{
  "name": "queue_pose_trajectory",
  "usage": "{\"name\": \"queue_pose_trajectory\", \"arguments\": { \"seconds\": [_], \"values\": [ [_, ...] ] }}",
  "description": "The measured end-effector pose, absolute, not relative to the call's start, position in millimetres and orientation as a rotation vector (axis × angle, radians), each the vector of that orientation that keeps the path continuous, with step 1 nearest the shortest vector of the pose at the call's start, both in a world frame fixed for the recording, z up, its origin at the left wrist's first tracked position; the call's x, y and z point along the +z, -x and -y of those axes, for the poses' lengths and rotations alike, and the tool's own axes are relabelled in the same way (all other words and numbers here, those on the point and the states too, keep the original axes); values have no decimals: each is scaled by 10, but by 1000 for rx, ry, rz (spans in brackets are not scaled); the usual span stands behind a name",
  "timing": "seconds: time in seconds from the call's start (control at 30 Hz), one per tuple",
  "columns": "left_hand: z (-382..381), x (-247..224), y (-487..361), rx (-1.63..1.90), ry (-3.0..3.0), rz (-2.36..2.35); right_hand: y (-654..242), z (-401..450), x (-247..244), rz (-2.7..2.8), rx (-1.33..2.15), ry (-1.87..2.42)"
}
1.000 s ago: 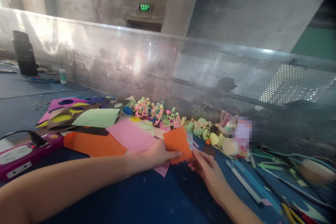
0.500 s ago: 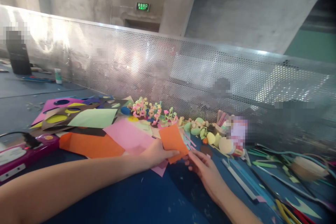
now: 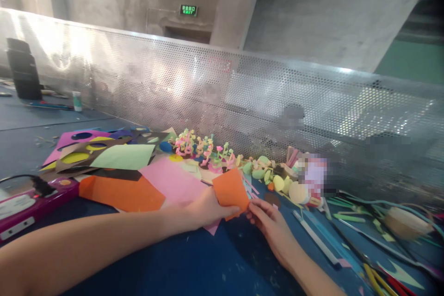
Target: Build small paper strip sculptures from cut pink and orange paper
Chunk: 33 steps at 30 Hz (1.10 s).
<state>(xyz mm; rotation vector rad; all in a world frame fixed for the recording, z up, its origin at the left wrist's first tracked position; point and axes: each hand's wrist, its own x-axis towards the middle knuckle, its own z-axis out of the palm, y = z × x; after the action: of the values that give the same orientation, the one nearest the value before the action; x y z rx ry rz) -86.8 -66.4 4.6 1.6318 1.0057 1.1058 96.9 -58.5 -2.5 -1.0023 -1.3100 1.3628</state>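
The small paper is bright orange, and so is the long sheet. There is a pink sheet and a pale green sheet. The table top is dark blue. The power strip is purply pink and white, with a tiny red light. The fence is silvery, with little round holes all over. The exit sign glows green.

The left hand, thumb extended, is near the right hand, whose fingers pinch together.
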Motion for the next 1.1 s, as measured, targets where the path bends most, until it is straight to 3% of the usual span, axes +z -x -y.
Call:
{"name": "queue_pose_trajectory", "arguments": {
  "seconds": [0.33,0.53,0.7,1.1],
  "values": [
    [651,8,865,1092,-1841,-1177,-970,609,-16,1326,1340,1039],
    [768,72,874,894,-1931,-1238,-972,590,-20,1314,1352,1056],
    [809,116,854,1026,-2152,-1263,-972,590,-10,1318,1381,1030],
    [764,24,870,895,-1977,-1262,-971,608,22,1353,1328,1074]
  ]
}}
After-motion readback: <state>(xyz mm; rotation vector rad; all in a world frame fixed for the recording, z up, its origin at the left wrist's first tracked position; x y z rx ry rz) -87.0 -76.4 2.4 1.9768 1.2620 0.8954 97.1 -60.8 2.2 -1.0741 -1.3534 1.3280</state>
